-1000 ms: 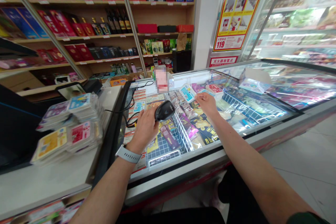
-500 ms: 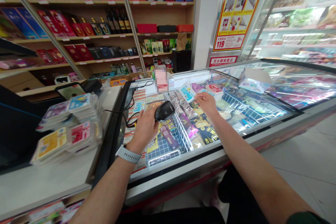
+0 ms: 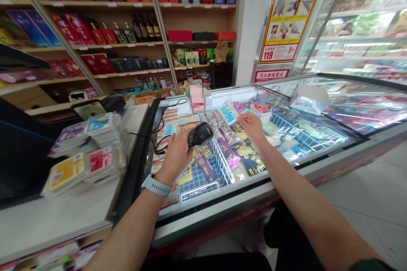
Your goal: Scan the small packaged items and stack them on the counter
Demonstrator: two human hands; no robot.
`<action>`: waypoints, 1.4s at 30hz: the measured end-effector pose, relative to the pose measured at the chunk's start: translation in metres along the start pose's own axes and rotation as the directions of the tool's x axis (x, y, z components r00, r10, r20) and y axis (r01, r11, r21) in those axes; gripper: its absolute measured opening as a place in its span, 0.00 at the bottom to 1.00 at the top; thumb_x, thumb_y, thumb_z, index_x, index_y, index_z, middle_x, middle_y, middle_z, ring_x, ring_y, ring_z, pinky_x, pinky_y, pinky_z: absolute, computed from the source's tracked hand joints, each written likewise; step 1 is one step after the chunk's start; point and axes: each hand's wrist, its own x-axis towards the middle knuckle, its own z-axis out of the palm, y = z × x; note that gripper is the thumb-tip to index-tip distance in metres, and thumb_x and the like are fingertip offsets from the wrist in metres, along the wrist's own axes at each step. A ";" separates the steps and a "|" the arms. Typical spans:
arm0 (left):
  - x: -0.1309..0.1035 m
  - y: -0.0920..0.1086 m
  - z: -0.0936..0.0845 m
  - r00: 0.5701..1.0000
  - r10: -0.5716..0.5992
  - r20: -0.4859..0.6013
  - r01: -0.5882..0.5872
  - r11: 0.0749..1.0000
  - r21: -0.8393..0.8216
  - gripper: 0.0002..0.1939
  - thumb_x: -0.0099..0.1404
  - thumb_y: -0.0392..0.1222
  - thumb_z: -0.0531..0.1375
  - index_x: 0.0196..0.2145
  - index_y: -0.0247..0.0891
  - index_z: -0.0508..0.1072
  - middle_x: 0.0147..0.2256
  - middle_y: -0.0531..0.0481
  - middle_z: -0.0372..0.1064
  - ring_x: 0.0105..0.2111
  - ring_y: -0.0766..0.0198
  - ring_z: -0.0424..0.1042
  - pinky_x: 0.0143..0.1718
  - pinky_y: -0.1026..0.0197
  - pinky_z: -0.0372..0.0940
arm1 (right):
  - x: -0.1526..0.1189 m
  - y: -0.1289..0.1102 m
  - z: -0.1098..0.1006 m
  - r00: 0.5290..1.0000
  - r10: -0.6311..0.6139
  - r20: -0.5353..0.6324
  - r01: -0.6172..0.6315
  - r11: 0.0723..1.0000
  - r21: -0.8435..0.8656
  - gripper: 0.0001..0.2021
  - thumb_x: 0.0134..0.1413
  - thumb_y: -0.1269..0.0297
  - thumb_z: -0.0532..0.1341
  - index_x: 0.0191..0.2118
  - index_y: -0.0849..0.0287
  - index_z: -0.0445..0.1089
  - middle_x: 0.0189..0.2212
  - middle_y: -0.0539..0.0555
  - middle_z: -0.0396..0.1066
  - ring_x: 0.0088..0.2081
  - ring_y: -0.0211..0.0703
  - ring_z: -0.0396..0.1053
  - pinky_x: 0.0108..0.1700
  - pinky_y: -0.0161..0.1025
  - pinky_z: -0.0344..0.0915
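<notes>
My left hand, with a grey watch on its wrist, is wrapped round a black handheld scanner above the glass freezer top. A black cable runs on the glass beside it. My right hand pinches the right edge of a blue-and-white packet over the freezer. Just behind that packet lies a red-and-white packet. Under the glass, a white wire basket holds wrapped goods.
Stacks of flat packets stand on the white counter at the left. An open box rests on the freezer at the right. Shelves of boxes and bottles line the back.
The view has shifted slightly, so the counter and shelves sit a little further right. Both hands keep their holds, with almost no movement.
</notes>
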 end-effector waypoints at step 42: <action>0.000 -0.005 0.003 1.000 0.020 0.002 -0.020 0.999 -0.047 0.33 0.61 0.28 0.55 0.64 0.38 0.63 0.63 0.40 0.69 0.63 0.47 0.68 0.67 0.35 0.54 | -0.019 -0.036 0.012 0.994 0.085 0.062 -0.103 0.912 0.397 0.19 0.42 0.57 0.74 0.37 0.61 0.71 0.25 0.51 0.78 0.29 0.41 0.79 0.28 0.31 0.73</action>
